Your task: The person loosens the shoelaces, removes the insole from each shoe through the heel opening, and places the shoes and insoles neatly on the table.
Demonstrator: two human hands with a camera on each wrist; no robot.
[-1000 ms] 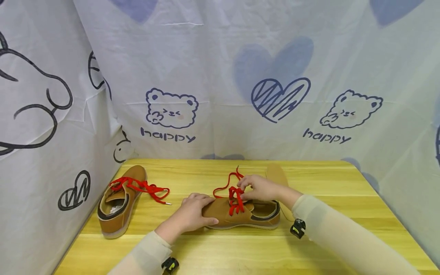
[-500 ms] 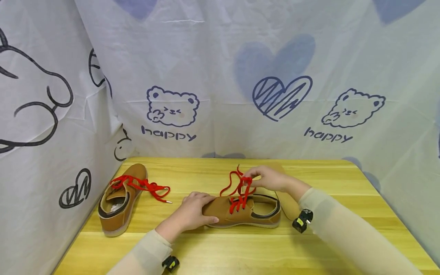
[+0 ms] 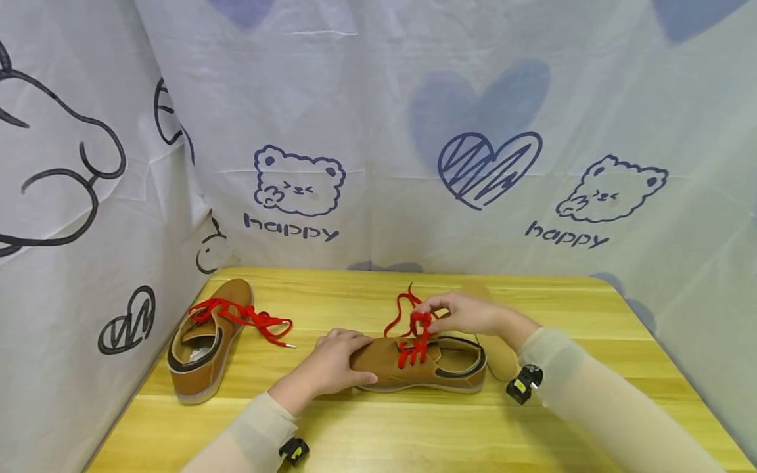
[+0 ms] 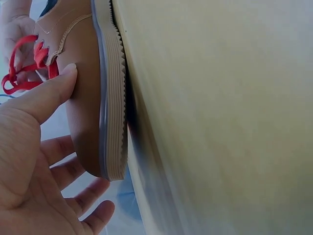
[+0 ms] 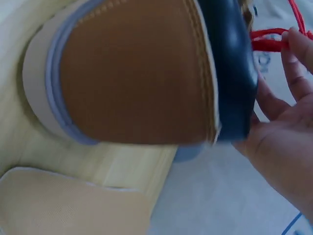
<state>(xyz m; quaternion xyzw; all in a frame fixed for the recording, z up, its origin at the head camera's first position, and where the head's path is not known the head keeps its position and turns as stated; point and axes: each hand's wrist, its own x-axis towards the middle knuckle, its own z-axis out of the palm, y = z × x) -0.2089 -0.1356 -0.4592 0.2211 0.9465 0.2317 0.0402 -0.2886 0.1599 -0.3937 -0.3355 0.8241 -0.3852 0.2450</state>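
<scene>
A brown shoe (image 3: 378, 368) with a dark collar lies on the table, toe to the left. My left hand (image 3: 334, 361) holds its toe, the thumb (image 4: 63, 85) on the near side and the fingers around the toe end. Above the eyelets, my right hand (image 3: 467, 315) pinches the red shoelace (image 3: 421, 325) between thumb and fingers. The lace stands raised from the shoe where it is held, and a loose end trails behind the shoe. In the right wrist view, the heel (image 5: 137, 83) fills the middle, beside the pinching fingers.
A second brown shoe (image 3: 198, 384) stands at the left table edge, its red laces (image 3: 266, 322) spread to the right. A tan insole (image 3: 499, 358) lies behind and right of the held shoe, partly under the right forearm. A printed white cloth (image 3: 378, 131) hangs behind the table (image 3: 414, 433).
My right hand has moved up and right with the lace, drawing it up off the shoe, then dropped slightly. My left hand stays on the toe.
</scene>
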